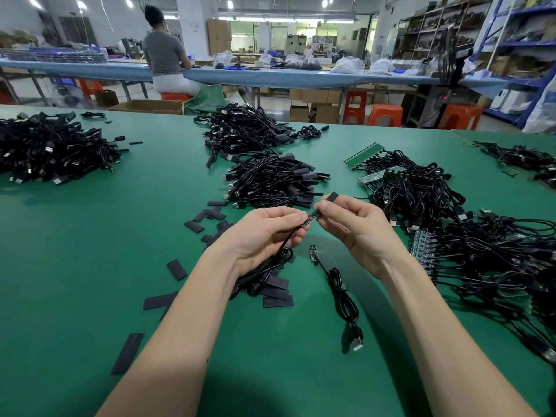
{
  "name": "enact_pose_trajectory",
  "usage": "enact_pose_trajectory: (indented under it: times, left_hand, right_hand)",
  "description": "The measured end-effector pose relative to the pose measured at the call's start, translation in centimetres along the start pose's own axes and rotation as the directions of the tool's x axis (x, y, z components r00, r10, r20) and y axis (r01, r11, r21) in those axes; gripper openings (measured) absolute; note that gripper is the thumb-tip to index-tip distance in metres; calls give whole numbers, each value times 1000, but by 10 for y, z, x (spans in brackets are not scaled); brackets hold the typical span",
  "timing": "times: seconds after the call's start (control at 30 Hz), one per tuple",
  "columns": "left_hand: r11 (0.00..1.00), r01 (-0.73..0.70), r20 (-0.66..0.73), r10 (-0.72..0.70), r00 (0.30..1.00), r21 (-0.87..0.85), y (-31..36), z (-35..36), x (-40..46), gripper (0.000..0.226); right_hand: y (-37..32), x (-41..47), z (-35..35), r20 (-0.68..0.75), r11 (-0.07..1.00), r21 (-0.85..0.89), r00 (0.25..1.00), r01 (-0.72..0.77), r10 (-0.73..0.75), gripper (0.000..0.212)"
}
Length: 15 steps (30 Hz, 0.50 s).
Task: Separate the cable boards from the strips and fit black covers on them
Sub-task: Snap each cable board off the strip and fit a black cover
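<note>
Held up over the green worktop (90, 236), between both hands: cable board (310, 220), pinched at its wire end by left hand (264, 233). Black cover (326, 203) gripped in curled fingers of right hand (358, 227), touching the board's far end. Just below the hands, a second loose board (313, 253) flat with its coiled cable (344, 299).

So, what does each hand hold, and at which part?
Left hand pinches the cable just behind its board; right hand pinches a black cover at its lower end.
</note>
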State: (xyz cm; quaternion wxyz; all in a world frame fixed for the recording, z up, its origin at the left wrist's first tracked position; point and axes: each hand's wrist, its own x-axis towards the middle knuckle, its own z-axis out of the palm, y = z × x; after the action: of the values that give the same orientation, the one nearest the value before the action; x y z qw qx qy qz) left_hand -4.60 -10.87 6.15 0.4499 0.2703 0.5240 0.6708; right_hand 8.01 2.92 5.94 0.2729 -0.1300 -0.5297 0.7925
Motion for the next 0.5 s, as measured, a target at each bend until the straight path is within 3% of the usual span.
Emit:
enact_pose_trajectory:
  times: [0.1, 0.23, 0.3, 0.4, 0.5]
  left_hand:
    - [1000, -9, 45, 8, 999, 14, 2, 0, -2, 14]
    - [991, -123, 17, 122, 992, 52, -1, 5, -2, 6]
    - [961, -226, 1, 229, 973, 162, 0, 6, -2, 3]
    - [833, -341, 24, 368, 930, 436, 1, 2, -2, 13]
    - [763, -396, 32, 444, 896, 512, -2, 1, -3, 10]
  right_hand:
    - [0, -2, -1, 77, 999, -29, 996, -36, 38, 29]
    - [0, -1, 2, 89, 999, -39, 996, -11, 14, 29]
    - [0, 0, 1, 39, 1000, 21, 999, -5, 4, 31]
    - [1, 0, -4, -34, 998, 58, 999, -2, 4, 22]
    - [1, 0, -5, -60, 998, 66, 998, -11, 15, 13]
